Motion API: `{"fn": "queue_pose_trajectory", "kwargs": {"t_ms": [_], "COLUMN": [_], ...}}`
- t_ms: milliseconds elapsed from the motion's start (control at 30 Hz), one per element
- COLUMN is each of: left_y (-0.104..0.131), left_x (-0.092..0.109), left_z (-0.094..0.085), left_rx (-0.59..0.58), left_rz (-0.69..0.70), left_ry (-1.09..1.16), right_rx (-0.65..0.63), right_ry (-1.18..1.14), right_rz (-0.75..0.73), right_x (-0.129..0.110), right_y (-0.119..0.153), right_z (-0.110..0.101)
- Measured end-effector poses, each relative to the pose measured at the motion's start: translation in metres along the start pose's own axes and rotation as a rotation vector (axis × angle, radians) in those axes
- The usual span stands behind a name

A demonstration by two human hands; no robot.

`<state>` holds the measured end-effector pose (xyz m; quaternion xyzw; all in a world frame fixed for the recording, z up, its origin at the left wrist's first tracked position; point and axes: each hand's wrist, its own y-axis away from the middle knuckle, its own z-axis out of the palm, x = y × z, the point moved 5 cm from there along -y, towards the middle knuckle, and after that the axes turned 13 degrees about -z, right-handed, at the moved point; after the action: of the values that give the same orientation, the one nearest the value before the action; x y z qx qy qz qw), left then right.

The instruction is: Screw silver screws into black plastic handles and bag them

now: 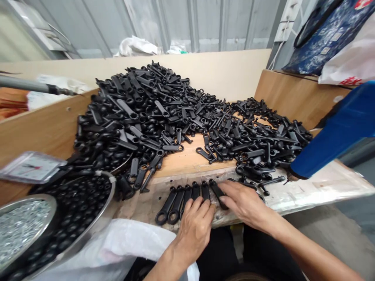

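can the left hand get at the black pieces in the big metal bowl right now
Probably yes: the big metal bowl is open on top and nothing tall stands between it and the left hand, which would have to leave the black levers it touches.

Piled black parts (137, 113), a bowl (54, 206) of small hardware (23, 224) and ribbed walling (205, 27) show a workshop.

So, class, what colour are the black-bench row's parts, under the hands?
The parts in the row are black; see the head view.
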<state>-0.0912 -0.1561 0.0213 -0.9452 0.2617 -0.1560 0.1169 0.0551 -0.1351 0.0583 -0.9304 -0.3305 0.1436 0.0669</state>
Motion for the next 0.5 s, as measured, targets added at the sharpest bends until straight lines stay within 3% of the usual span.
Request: {"fn": "queue_pose_trajectory", "kwargs": {"t_ms": [100, 200, 333, 500], "left_y": [-0.004, -0.011, -0.022, -0.024], "left_x": [0.007, 0.020, 0.031, 0.027], "left_z": [-0.005, -0.003, 0.012, 0.016], "left_rx": [-0.004, -0.027, -0.092, -0.166], "left_rz": [-0.009, 0.027, 0.056, 0.050], "left_ry": [0.039, 0.060, 0.019, -0.030], "right_rx": [0.072, -0.024, -0.098, -0.060], "right_ry": [0.208, 0.427, 0.464, 0.448], "right_rz": [0.169, 0.311, 0.332, 0.292], "right_x": [0.022, 0.039, 0.047, 0.043], "right_y": [0.029, 0.048, 0.050, 0.046], "right_z": [-0.018, -0.018, -0.008, -0.005]}}
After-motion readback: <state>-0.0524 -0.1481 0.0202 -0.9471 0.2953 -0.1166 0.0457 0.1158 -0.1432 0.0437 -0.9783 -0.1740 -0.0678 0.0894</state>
